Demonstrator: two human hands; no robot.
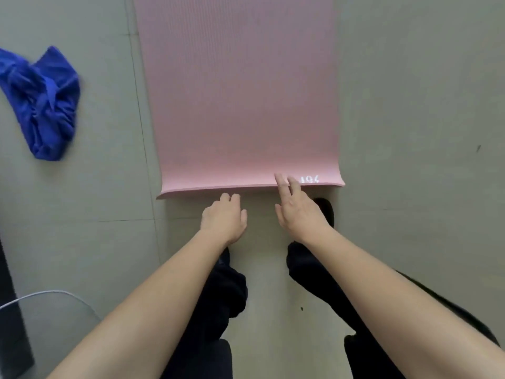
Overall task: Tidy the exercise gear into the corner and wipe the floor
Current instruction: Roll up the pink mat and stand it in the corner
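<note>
Mat (240, 105) flat on floor (410, 105), long axis near-to-far, running straight away from person. Near short edge lies crosswise just ahead of both hands. Right hand (299, 212) nearer: fingers (280, 181) straight, spread, tips over right part of edge, gripping nothing. Left hand (224, 217) just short of edge, fingers loosely bent, empty. Cloth (41, 102) crumpled, well left of mat. Likely next: roll from near edge toward far end.
</note>
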